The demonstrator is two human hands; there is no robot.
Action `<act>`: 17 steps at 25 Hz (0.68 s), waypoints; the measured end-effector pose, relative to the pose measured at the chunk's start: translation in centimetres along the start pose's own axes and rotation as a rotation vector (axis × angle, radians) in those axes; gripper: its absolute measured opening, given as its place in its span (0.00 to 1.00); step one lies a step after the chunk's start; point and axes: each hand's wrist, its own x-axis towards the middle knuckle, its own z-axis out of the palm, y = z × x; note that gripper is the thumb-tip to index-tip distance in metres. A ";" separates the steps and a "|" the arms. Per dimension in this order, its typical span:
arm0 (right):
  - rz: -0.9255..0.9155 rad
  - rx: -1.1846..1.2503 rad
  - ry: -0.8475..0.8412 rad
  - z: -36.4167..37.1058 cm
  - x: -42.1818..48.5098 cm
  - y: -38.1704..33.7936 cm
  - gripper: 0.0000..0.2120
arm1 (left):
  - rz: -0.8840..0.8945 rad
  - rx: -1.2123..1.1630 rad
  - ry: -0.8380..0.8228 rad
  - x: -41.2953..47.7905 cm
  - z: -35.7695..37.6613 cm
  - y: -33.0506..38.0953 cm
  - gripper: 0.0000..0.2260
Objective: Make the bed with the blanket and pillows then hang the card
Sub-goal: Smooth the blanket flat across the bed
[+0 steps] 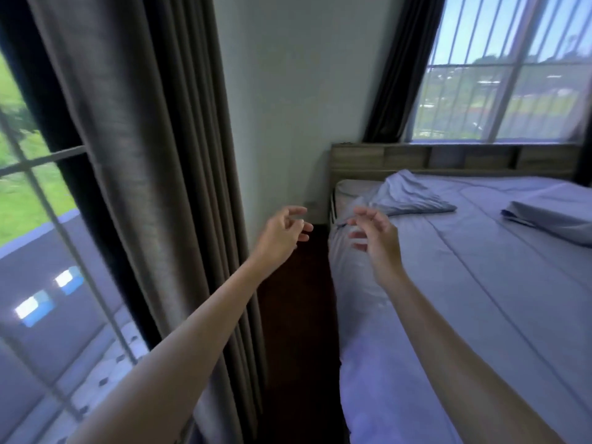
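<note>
A bed [480,283] covered in a pale blue blanket fills the right side. At its head lie a rumpled blue pillow [410,195] on the left and a flatter blue pillow [551,219] at the right edge. My left hand [282,232] reaches forward over the dark floor gap beside the bed, fingers apart and curled, holding nothing. My right hand [374,235] is raised over the bed's near left corner, fingers spread, also empty. No card is in view.
A wooden headboard [448,158] with shelf niches stands under a barred window [512,75]. Grey curtains [144,155] hang at the left beside another window [38,219]. A narrow strip of dark floor [298,315] runs between curtain and bed.
</note>
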 end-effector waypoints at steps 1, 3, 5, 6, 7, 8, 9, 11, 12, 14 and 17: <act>0.007 -0.002 0.040 0.3 1.1 0.5 0.07 | -0.004 0.006 -0.047 2.0 -0.2 -0.3 0.12; 0.016 -0.009 0.123 0.4 3.3 1.3 0.06 | 0.003 0.028 -0.124 6.2 -0.1 -0.7 0.13; 0.021 -0.023 0.200 0.1 5.2 2.1 0.07 | 0.029 0.014 -0.182 10.1 0.9 -1.3 0.13; 0.030 -0.046 0.233 -0.3 6.1 2.6 0.07 | 0.032 -0.003 -0.201 11.8 1.7 -1.9 0.13; 0.037 -0.067 0.270 -0.8 7.0 3.2 0.07 | 0.033 -0.004 -0.226 13.4 2.8 -2.7 0.13; 0.042 -0.081 0.303 -1.4 7.9 3.8 0.07 | 0.037 0.015 -0.245 15.0 4.0 -3.6 0.12; 0.047 -0.094 0.332 -2.1 8.7 4.5 0.07 | 0.039 0.037 -0.276 16.3 5.2 -4.6 0.12; 0.069 -0.126 0.386 -3.7 10.7 6.2 0.08 | 0.028 0.060 -0.351 19.1 7.6 -6.8 0.12; 0.075 -0.140 0.413 -4.6 12.0 7.0 0.08 | 0.024 0.069 -0.386 20.9 9.0 -7.7 0.12; 0.071 -0.155 0.456 -6.4 15.5 8.2 0.08 | 0.040 0.099 -0.426 24.9 11.6 -8.7 0.12; 0.040 -0.175 0.493 -8.9 22.3 9.2 0.08 | 0.078 0.102 -0.468 31.8 15.5 -8.6 0.10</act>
